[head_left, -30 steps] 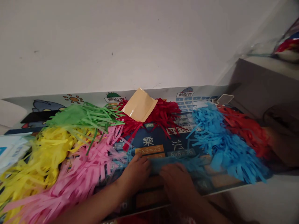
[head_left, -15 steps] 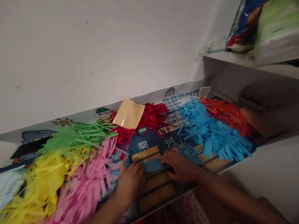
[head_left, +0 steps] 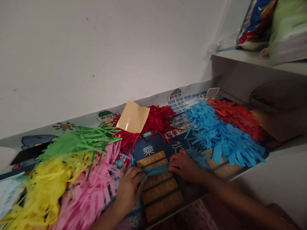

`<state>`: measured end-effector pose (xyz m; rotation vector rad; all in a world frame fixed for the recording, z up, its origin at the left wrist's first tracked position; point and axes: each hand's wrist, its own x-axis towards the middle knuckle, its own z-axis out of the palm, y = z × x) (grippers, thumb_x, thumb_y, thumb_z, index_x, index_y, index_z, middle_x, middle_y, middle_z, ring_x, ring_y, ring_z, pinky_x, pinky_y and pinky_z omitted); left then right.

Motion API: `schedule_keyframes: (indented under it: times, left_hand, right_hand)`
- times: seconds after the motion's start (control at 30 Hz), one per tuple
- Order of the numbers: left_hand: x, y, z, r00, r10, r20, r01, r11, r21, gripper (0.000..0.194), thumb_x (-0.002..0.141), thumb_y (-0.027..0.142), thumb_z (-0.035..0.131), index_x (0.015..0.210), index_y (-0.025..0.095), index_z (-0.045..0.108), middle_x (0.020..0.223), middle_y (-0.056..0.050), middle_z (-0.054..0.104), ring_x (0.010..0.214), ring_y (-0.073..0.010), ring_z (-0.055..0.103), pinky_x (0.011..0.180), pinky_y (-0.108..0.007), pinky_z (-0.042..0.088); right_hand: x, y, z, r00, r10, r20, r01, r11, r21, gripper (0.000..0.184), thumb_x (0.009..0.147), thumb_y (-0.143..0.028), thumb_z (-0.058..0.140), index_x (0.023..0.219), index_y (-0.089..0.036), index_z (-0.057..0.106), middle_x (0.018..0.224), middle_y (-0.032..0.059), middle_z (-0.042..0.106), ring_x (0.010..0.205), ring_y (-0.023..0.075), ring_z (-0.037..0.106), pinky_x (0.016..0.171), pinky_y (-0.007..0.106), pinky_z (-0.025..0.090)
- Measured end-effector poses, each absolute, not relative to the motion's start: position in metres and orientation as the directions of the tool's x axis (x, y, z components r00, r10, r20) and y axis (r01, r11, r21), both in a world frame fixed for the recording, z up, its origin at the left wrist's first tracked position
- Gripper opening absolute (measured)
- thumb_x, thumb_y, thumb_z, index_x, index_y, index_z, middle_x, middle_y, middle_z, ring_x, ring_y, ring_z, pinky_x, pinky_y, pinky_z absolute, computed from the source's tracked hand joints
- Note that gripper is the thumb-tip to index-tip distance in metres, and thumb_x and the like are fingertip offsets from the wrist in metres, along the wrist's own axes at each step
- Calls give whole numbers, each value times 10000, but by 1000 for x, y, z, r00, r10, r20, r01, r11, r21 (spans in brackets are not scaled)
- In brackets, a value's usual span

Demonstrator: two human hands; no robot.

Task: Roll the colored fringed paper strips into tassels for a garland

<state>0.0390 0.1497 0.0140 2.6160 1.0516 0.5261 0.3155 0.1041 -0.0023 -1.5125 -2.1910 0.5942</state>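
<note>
A blue tissue-paper tassel (head_left: pixel 157 169) lies low over the mat, stretched between my two hands. My left hand (head_left: pixel 129 185) has its fingers curled on the left part, and blue strips peek out beyond it. On the right part, my right hand (head_left: pixel 183 165) is closed, with loose blue fringe (head_left: pixel 200 157) spreading out past its fingers. The middle between the hands looks narrow and gathered. Pink tassels (head_left: pixel 88 195) lie just left of my left hand. A bigger pile of blue tassels (head_left: pixel 220 134) sits to the right, beyond my right hand.
Yellow tassels (head_left: pixel 45 188), green tassels (head_left: pixel 72 143) and red tassels (head_left: pixel 160 119) lie along the printed mat (head_left: pixel 165 204). A tan paper square (head_left: pixel 133 117) rests on the red ones. Orange-red tassels (head_left: pixel 237 116) lie at the right, below a shelf (head_left: pixel 251 57). A wall rises behind.
My hands have moved slightly apart. The blue tassel between them looks longer and thinner. The view has shifted a little; the piles stay put.
</note>
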Motion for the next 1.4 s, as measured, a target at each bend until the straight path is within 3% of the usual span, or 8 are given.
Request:
schedule_keyframes:
  times: [0.27, 0.63, 0.77, 0.87, 1.0, 1.1, 1.2, 1.4]
  left_hand:
    - [44, 162, 15, 626, 767, 144, 639, -609, 470, 279, 922, 222, 478, 732, 232, 683, 858, -16, 706, 859, -202, 622, 934, -457, 340]
    - [56, 165, 8, 594, 794, 129, 742, -603, 292, 216, 823, 195, 571, 615, 198, 631, 687, -9, 655, 763, -203, 601, 801, -407, 365]
    - [60, 164, 11, 608, 778, 155, 745, -627, 225, 104, 772, 131, 632, 808, 218, 675, 833, -24, 687, 854, -223, 600, 855, -442, 365]
    - [65, 162, 18, 746, 633, 209, 626, -773, 107, 220, 790, 151, 674, 949, 303, 676, 975, -7, 685, 1001, -241, 564, 1006, -512, 281]
    - [74, 156, 28, 869, 480, 119, 486, -874, -22, 87, 835, 172, 628, 839, 244, 677, 846, 3, 661, 1040, -244, 535, 1110, -525, 183]
    - [83, 152, 31, 869, 489, 82, 494, -867, -69, 116, 856, 207, 585, 822, 195, 696, 820, -27, 656, 1015, -254, 535, 1127, -508, 191]
    - [90, 152, 26, 844, 529, 93, 534, -843, -55, 166, 848, 306, 598, 813, 180, 701, 806, -49, 663, 948, -256, 547, 1098, -532, 236]
    - [85, 158, 11, 787, 596, 159, 596, -801, 52, 157, 858, 144, 565, 782, 226, 675, 770, -27, 658, 911, -238, 560, 1079, -547, 219]
  right_hand:
    - [307, 113, 1, -232, 973, 14, 879, 215, -426, 161, 887, -263, 612, 755, -173, 629, 813, 4, 615, 801, 171, 560, 749, 327, 281]
    - [302, 122, 4, -187, 981, -44, 914, 158, -374, 190, 841, -290, 637, 693, -173, 615, 758, 4, 610, 741, 167, 563, 705, 316, 271]
    - [301, 120, 6, -146, 989, -18, 912, 128, -389, 105, 826, -276, 652, 786, -185, 618, 778, 0, 619, 744, 174, 556, 725, 329, 293]
    - [300, 109, 10, -241, 961, 138, 910, 273, -311, 85, 836, -265, 654, 901, -212, 639, 908, 31, 643, 866, 211, 542, 810, 376, 312]
    - [297, 97, 5, -492, 829, 265, 832, 538, -138, 66, 897, -205, 603, 885, -249, 651, 836, 14, 656, 928, 223, 513, 1003, 484, 236]
    - [295, 101, -2, -532, 809, 250, 825, 562, -63, 104, 904, -144, 575, 866, -217, 638, 860, 22, 664, 923, 215, 516, 1036, 502, 216]
    - [293, 111, 0, -473, 850, 233, 852, 508, -122, 135, 909, -164, 568, 798, -212, 625, 807, 4, 657, 877, 196, 529, 1002, 485, 255]
    - [278, 111, 11, -445, 856, 263, 869, 484, -102, 69, 885, -203, 612, 951, -211, 634, 958, 49, 668, 975, 234, 513, 973, 475, 259]
